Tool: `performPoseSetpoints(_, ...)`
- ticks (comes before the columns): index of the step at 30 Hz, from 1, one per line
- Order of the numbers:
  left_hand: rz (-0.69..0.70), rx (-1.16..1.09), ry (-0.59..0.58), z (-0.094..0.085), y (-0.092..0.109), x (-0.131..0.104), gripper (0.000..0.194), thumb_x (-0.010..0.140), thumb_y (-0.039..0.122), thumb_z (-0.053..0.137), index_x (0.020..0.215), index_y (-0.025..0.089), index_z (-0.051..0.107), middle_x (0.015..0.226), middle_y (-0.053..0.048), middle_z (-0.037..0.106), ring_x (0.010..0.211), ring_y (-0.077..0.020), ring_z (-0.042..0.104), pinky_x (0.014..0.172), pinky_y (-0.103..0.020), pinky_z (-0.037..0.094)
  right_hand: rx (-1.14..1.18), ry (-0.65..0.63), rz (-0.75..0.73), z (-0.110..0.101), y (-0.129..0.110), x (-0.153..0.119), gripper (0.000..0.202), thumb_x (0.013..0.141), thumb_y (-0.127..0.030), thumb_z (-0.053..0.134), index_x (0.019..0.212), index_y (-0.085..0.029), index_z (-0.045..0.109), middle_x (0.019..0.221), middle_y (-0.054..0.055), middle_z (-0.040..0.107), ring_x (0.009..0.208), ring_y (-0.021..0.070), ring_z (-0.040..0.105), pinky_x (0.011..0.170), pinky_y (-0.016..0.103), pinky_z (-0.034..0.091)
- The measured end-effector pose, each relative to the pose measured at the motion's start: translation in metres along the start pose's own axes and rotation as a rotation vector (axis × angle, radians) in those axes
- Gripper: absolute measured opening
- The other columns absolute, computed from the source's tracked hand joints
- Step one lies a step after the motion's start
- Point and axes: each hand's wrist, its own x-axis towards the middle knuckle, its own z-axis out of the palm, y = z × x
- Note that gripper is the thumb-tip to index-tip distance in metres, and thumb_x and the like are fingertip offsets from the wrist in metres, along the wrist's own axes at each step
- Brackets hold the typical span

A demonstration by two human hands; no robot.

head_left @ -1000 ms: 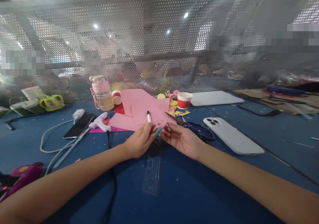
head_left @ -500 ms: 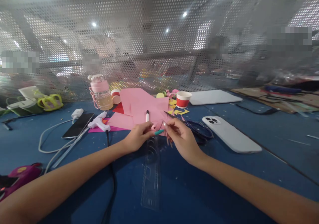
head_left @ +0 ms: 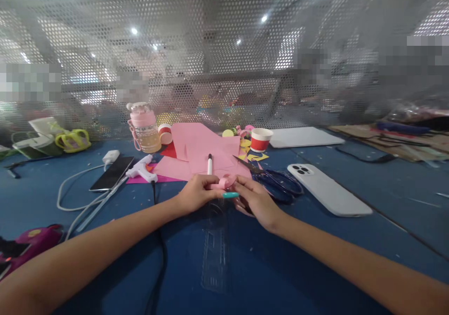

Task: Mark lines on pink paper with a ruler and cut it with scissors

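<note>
At far left: a yellow basket-like piece [head_left: 73, 140], with a magenta pouch [head_left: 38, 245] nearer the wearer. Next: a white charger [head_left: 111, 157]; a black phone [head_left: 112, 174], lying flat; a white glue gun [head_left: 141, 168], on its side beside the phone, black cord trailing; a pink-lidded bottle [head_left: 143, 128], upright, behind.

Centre: pink paper sheets [head_left: 201, 142], overlapping, one raised behind the rest; one white marker [head_left: 209, 164], black-capped, against them.

Left hand [head_left: 196, 193]: thumb and fingers closed in a pinch on a pink paper strip [head_left: 227, 181]. A teal tip [head_left: 230, 195] shows at the thumb; nail or separate object, cannot tell. Strip: held above the blue table [head_left: 280, 268], between the two hands, its right part bent into a curl. Clear ruler [head_left: 213, 259]: below the hands.

Right hand [head_left: 261, 203]: fingertips closed on the curled part; firmness of grip cannot be told.

Step in hand, as judged: shaping the strip into a curl. The next move seems to call for a steady left pinch while the right fingertips guide the bend without creasing it.

Right side: one red-and-white cup [head_left: 261, 140], upright; dark-handled scissors [head_left: 280, 184], blades toward the sheets, just beside the right hand; one white phone [head_left: 328, 191], camera side up; cardboard [head_left: 386, 137], at far right.
</note>
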Motion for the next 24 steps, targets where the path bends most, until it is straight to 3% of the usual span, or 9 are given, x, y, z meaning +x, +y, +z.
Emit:
performPoseSetpoints(4, 0.037, 0.029, 0.019, 0.000, 0.002, 0.000, 0.041, 0.070, 0.050, 0.058, 0.055, 0.015, 0.044, 0.053, 0.007, 0.028, 0.052, -0.0079, 0.023, 0.047, -0.022, 0.018, 0.036, 0.001, 0.015, 0.002, 0.000, 0.001, 0.033, 0.068, -0.048, 0.063, 0.066, -0.020, 0.046, 0.038, -0.012, 0.034, 0.031, 0.0043, 0.026, 0.032, 0.017, 0.019)
performPoseSetpoints(7, 0.048, 0.039, 0.053, 0.001, 0.004, -0.001, 0.034, 0.072, 0.046, 0.056, 0.065, 0.015, 0.047, 0.053, 0.007, 0.033, 0.050, -0.0077, 0.026, 0.047, -0.021, 0.019, 0.112, 0.015, 0.022, 0.003, 0.000, 0.000, 0.029, 0.068, -0.041, 0.063, 0.060, -0.020, 0.044, 0.037, -0.012, 0.033, 0.031, 0.0034, 0.024, 0.031, 0.016, 0.017)
performPoseSetpoints(12, 0.140, 0.134, 0.216, 0.003, 0.006, -0.006, 0.032, 0.075, 0.035, 0.059, 0.094, 0.015, 0.043, 0.048, 0.013, 0.032, 0.044, -0.0073, 0.029, 0.045, -0.020, 0.020, 0.326, -0.090, 0.304, 0.000, -0.007, 0.003, 0.028, 0.072, -0.020, 0.050, 0.049, -0.019, 0.034, 0.036, -0.009, 0.031, 0.030, 0.0020, 0.021, 0.031, 0.014, 0.013)
performPoseSetpoints(15, 0.210, 0.190, 0.201, 0.004, 0.007, -0.009, 0.031, 0.077, 0.031, 0.058, 0.098, 0.015, 0.044, 0.047, 0.014, 0.028, 0.041, -0.0066, 0.027, 0.045, -0.020, 0.020, 0.414, -0.218, 0.539, -0.004, -0.012, 0.006, 0.035, 0.080, -0.016, 0.037, 0.046, -0.018, 0.032, 0.035, -0.009, 0.027, 0.028, 0.0022, 0.014, 0.029, 0.014, 0.011)
performPoseSetpoints(17, 0.236, 0.183, 0.184, 0.004, 0.007, -0.009, 0.027, 0.078, 0.031, 0.058, 0.096, 0.015, 0.045, 0.047, 0.014, 0.027, 0.042, -0.0063, 0.026, 0.045, -0.020, 0.021, 0.464, -0.307, 0.619, -0.006, -0.013, 0.008, 0.040, 0.084, -0.016, 0.032, 0.044, -0.019, 0.030, 0.034, -0.009, 0.024, 0.028, 0.0026, 0.011, 0.028, 0.013, 0.010)
performPoseSetpoints(20, 0.209, 0.101, 0.139, 0.003, 0.005, -0.008, 0.024, 0.076, 0.034, 0.059, 0.087, 0.016, 0.046, 0.049, 0.012, 0.031, 0.044, -0.0062, 0.028, 0.046, -0.019, 0.023, 0.482, -0.395, 0.648, -0.007, -0.014, 0.009, 0.045, 0.087, -0.019, 0.031, 0.042, -0.019, 0.030, 0.033, -0.010, 0.021, 0.028, 0.0027, 0.010, 0.028, 0.013, 0.011)
performPoseSetpoints(24, 0.076, -0.083, 0.070, 0.004, 0.005, -0.004, 0.031, 0.073, 0.041, 0.061, 0.083, 0.015, 0.048, 0.055, 0.007, 0.046, 0.047, -0.0061, 0.037, 0.047, -0.020, 0.027, 0.420, -0.356, 0.618, -0.003, -0.017, 0.005, 0.048, 0.088, -0.017, 0.028, 0.040, -0.018, 0.031, 0.032, -0.009, 0.023, 0.028, 0.0021, 0.011, 0.028, 0.012, 0.012)
